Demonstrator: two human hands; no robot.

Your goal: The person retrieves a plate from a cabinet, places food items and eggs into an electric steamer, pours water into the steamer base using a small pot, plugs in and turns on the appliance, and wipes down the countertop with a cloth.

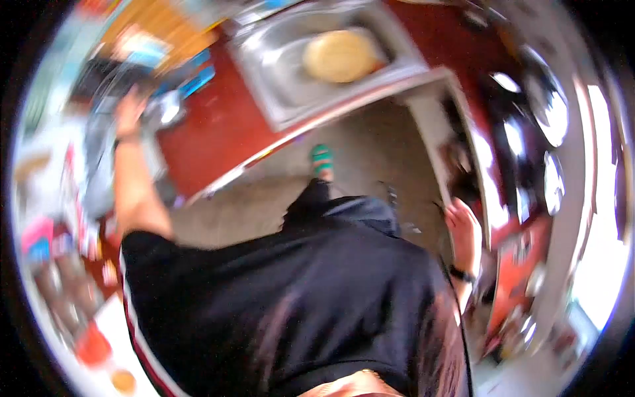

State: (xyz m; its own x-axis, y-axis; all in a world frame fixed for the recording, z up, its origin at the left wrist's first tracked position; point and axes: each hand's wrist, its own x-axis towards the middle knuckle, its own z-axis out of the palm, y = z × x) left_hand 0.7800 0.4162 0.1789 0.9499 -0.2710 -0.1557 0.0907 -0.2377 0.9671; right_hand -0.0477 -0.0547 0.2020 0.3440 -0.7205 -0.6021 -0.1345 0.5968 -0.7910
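Observation:
My left hand (pixel 131 109) reaches out at the upper left, over a dark, shiny object (pixel 99 83) on the counter. Motion blur hides its fingers, so I cannot tell whether they grip anything. A shiny silvery item (pixel 170 109) stands just to the right of this hand. My right hand (pixel 463 225) hangs low at the right, beside the open cabinet below the counter. Its fingers look loosely apart, and I see nothing in them. A dark band circles each wrist.
A steel sink (pixel 271 73) holds a round, pale yellow item (pixel 340 56). Around it runs the red countertop (pixel 211 129). Dark, shiny cookware (pixel 512 135) stands along the right counter. A wooden board (pixel 159 30) and a blue item (pixel 197 81) lie at the upper left.

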